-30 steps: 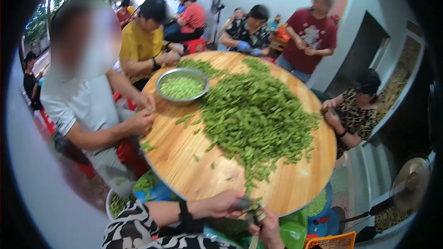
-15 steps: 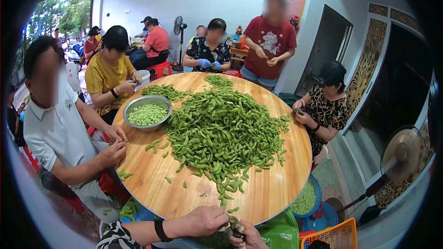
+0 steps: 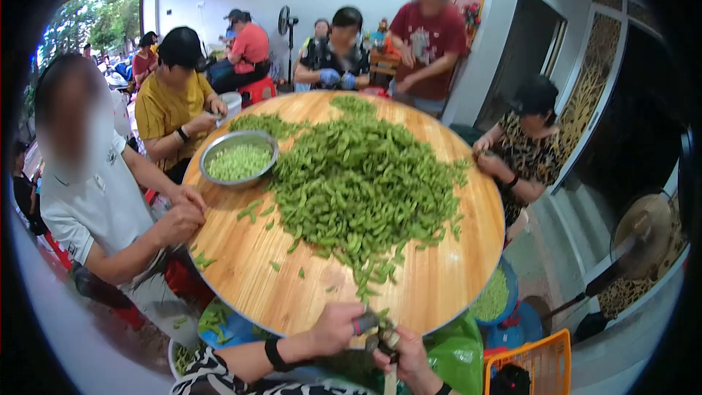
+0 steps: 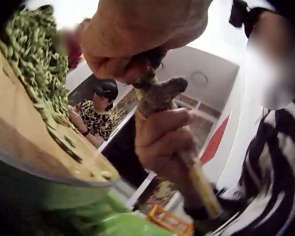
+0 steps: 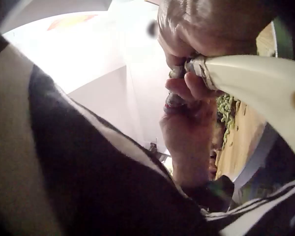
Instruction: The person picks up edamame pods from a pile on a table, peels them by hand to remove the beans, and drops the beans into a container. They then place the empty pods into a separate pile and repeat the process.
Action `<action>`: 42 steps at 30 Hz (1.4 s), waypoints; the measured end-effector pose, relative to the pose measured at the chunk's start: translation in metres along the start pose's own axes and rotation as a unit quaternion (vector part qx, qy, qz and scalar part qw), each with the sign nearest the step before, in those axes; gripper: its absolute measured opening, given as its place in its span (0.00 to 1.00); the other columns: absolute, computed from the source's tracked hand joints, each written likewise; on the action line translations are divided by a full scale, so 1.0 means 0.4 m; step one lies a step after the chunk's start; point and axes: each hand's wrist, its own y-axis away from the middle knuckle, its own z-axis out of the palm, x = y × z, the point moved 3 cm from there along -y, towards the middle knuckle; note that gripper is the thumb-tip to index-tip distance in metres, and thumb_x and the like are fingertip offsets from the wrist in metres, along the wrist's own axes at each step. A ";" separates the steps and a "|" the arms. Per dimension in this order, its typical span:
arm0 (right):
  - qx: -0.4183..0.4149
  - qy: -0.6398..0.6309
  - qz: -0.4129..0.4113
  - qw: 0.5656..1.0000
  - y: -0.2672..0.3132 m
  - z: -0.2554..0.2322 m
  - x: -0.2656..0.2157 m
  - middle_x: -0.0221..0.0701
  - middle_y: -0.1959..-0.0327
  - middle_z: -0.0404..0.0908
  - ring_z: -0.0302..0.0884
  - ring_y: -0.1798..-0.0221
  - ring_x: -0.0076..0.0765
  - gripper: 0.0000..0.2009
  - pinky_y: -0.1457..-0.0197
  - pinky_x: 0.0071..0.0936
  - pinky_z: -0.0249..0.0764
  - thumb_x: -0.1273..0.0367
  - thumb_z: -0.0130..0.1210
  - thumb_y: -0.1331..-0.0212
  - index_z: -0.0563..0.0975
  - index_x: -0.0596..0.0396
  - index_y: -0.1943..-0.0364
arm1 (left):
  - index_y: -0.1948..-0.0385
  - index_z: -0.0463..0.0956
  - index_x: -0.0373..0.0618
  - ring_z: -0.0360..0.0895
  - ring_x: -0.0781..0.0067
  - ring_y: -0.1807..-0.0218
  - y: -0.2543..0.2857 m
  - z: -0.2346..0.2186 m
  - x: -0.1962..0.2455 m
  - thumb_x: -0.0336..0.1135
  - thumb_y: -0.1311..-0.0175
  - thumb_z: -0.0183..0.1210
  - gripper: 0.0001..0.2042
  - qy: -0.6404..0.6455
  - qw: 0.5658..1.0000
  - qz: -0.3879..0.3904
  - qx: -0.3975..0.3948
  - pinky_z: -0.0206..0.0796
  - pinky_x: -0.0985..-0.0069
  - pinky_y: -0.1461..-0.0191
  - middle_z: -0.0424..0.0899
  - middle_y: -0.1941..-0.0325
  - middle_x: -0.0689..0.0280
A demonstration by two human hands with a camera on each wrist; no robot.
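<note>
Green pods (image 3: 358,190) lie heaped on the round wooden counter (image 3: 248,278), ahead of both hands, w/ a thin trail running back twd them. Hands are close together at the near edge: L hand (image 3: 338,329) has its fingers curled in & seems to pinch a small green pod (image 3: 383,314), R hand (image 3: 412,357) grips a pale handle (image 4: 205,189). Can't tell what's on the handle's working end; fingers hide it.

Main risk, prob.: a slip. Fingertips sit v. close to each other, so if that end is sharp, a push too hard or a pod turning could nick a finger. Grey wraps (image 3: 363,323) on L fingers might save skin but poss. dull the feel, so the pod could squirt out.

Drop risk too: hands work right at the rim, so loose bits could go over the edge, e.g. onto the green plastic (image 3: 453,358) below R hand. Trail pods nearest L hand could get knocked off by a knuckle.

Metal bowl (image 3: 240,184) w/ shelled beans (image 3: 240,162) is well fwd & left of L hand; a long toss that way might miss & scatter beans among pods.
</note>
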 end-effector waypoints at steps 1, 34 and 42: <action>-0.004 0.033 0.000 0.999 0.007 -0.001 -0.001 0.35 0.80 0.71 0.62 0.86 0.25 0.18 0.83 0.20 0.58 0.72 0.43 0.37 0.69 0.61 0.43 | 0.71 0.78 0.40 0.69 0.77 0.79 -0.002 -0.011 0.016 0.37 0.36 0.56 0.10 0.162 0.978 -0.134 -0.006 0.62 0.76 0.75 0.73 0.83 0.67; 0.129 0.549 -0.239 0.790 0.010 -0.006 -0.021 0.37 0.84 0.64 0.62 0.83 0.33 0.10 0.76 0.30 0.64 0.75 0.57 0.57 0.69 0.62 0.69 | 0.64 0.72 0.35 0.76 0.61 0.72 0.083 0.082 -0.017 0.26 0.41 0.54 0.06 0.166 0.969 -0.174 -0.062 0.67 0.72 0.67 0.78 0.73 0.55; 0.071 0.499 -0.211 0.838 0.029 -0.046 -0.022 0.28 0.83 0.68 0.66 0.79 0.22 0.05 0.76 0.22 0.62 0.75 0.56 0.52 0.74 0.61 0.70 | 0.58 0.73 0.37 0.71 0.84 0.70 0.069 0.043 -0.009 0.26 0.34 0.51 0.07 0.335 0.886 -0.316 -0.053 0.64 0.82 0.66 0.77 0.70 0.70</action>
